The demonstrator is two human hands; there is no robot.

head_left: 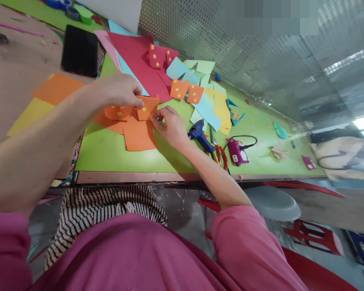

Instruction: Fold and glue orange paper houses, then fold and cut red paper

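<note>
My left hand [125,89] pinches the top edge of a small orange paper piece [147,110] with a yellow square on it. At that piece's lower right corner, my right hand [171,126] has thumb and fingertips closed on the edge. Plain orange paper [140,137] lies on the green tabletop just below. Another orange piece with yellow squares [118,113] sits to the left, partly under my left hand. Past my right hand lie a blue glue gun [201,135] and scissors with red handles [222,157].
Dotted cut-outs in red [160,56], light blue [178,69] and orange [186,91] rest on coloured paper at the back. A black phone [79,50] lies at the left. A magenta box with a cable [238,152] is at the right. Grey stool [273,203] below.
</note>
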